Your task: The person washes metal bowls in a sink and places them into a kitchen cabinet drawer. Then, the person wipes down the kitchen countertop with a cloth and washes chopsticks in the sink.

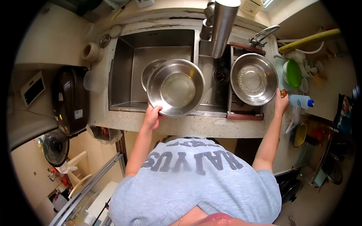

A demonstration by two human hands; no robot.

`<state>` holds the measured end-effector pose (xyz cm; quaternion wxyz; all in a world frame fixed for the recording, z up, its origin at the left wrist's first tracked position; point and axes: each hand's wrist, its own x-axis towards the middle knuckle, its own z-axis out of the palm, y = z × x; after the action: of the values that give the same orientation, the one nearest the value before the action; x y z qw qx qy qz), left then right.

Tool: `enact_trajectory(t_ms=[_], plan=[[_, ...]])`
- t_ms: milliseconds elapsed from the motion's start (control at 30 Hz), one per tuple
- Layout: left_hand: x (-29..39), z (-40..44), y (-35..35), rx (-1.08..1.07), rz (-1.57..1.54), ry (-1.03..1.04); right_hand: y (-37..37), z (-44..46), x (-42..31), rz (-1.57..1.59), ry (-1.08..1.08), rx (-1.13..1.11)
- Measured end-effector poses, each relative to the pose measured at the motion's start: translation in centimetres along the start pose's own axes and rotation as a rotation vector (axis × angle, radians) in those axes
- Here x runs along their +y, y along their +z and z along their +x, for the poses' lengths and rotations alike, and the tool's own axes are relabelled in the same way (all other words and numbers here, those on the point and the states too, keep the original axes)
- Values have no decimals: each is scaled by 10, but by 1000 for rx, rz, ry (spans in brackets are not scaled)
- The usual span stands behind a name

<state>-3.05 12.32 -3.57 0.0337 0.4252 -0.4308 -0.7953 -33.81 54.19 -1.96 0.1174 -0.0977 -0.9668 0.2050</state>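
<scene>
A steel bowl [176, 88] is tilted over the left sink basin, and my left hand [152, 117] grips its near rim, fingers closed. Partly hidden behind it, a second round metal vessel [146, 73] sits in the basin. My right hand [281, 102] is closed at the right rim of another steel bowl [253, 80], which rests over the rack [245, 116] on the right side of the sink. Its fingers are partly hidden beside the rim, where a small orange-brown thing shows.
A large faucet [223, 28] rises behind the sink, with a thin curved tap [266, 33] to its right. At the right are a green bowl [293, 73] and a blue-capped bottle [300, 101]. A dark appliance [70, 100] stands left.
</scene>
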Motion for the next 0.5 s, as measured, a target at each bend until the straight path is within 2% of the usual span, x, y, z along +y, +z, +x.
enact_trajectory(t_ms=[167, 267, 333, 367, 400, 500], plan=[[4, -4, 14, -4, 30, -38, -28, -21, -56, -138, -90, -36], [-3, -2, 13, -39, -13, -29, -16, -31, -63, 237, 43, -303], [-4, -1, 16, -43, -27, -20, -8, -46, -95, 476, -72, -501], [-2, -1, 20, -47, -32, -11, 0, -45, -113, 486, -184, -520], [-1, -1, 25, -51, -38, -1, 10, -38, -133, 493, -297, -539], [10, 0, 34, -88, 12, -22, 33, -18, -220, 294, -384, -484]])
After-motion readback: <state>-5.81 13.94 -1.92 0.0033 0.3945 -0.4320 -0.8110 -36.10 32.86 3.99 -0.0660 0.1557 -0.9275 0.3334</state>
